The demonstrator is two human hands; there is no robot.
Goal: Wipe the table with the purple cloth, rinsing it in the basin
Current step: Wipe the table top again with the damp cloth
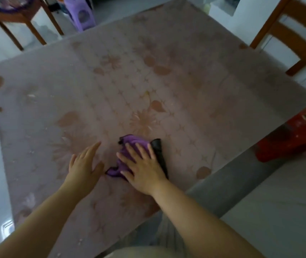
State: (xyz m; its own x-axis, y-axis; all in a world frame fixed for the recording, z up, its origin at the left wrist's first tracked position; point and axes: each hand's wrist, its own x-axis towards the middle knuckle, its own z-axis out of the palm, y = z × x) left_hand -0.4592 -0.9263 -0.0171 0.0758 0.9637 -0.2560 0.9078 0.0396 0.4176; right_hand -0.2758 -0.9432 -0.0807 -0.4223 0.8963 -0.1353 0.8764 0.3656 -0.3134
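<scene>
Two hands lie on the table (195, 75). Right hand (142, 167) is spread flat, fingers splayed, pressing the purple cloth (128, 146) down near the near edge. Left hand (85, 164) rests open and flat just beside the cloth, gripping nothing. Wooden chairs (293, 32) stand past the far corners.

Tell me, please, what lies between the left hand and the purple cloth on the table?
Nothing: in the head view only a narrow strip of bare table separates the flat left hand from the purple cloth, which the right hand presses down.
</scene>
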